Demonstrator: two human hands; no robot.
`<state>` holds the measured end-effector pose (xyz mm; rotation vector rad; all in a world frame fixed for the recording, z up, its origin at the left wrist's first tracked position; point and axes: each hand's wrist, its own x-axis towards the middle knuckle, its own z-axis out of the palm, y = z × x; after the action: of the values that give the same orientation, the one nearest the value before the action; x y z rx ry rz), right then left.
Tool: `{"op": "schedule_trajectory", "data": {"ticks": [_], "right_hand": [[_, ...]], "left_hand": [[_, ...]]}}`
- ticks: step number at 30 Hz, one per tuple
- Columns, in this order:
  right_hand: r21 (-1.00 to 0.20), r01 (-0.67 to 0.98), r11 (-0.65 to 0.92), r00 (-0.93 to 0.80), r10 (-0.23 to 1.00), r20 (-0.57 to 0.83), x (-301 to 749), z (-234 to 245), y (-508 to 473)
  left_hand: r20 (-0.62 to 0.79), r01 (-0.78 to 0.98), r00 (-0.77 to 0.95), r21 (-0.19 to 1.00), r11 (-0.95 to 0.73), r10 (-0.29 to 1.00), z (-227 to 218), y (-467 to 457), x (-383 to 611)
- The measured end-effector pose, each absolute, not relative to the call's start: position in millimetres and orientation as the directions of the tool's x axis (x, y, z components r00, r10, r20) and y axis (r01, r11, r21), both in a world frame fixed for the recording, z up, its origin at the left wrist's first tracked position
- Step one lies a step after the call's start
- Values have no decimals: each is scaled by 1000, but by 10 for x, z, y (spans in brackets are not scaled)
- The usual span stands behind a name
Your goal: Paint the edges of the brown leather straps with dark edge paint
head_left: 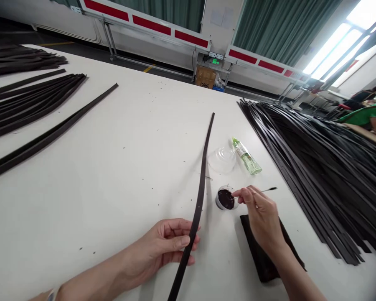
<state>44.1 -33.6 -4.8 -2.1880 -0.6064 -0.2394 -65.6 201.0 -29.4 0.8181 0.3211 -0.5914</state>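
Observation:
My left hand (171, 244) grips a long, narrow dark leather strip (201, 188) near the table's front edge, with the strip rising away from me across the white table (97, 188). My right hand (260, 213) pinches a thin applicator stick (257, 192), one end at the rim of a small round cup (225, 199) holding dark glossy liquid. The stick's other end, dark-tipped, points right. Under my right wrist lies a folded dark cloth (263, 251).
A clear plastic lid (222, 160) and a green-labelled bottle (246, 156) lie behind the cup. A large pile of dark leather strips (316, 167) fills the right side, with more strips (28, 104) at left. A person in a green sleeve (363, 117) sits at far right.

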Motion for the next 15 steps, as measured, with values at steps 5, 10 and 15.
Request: {"op": "schedule_trajectory", "data": {"ticks": [5, 10, 15], "right_hand": [[-524, 613, -591, 789, 426, 443, 526, -223, -253], [-483, 642, -595, 765, 455, 456, 572, -325, -258], [-476, 657, -584, 753, 474, 457, 596, -364, -259]], "left_hand": [[-482, 608, 793, 603, 516, -372, -278, 2012, -620], [-476, 612, 791, 610, 504, -384, -273, 2018, -620], [-488, 612, 791, 611, 502, -369, -274, 2013, -628]]}}
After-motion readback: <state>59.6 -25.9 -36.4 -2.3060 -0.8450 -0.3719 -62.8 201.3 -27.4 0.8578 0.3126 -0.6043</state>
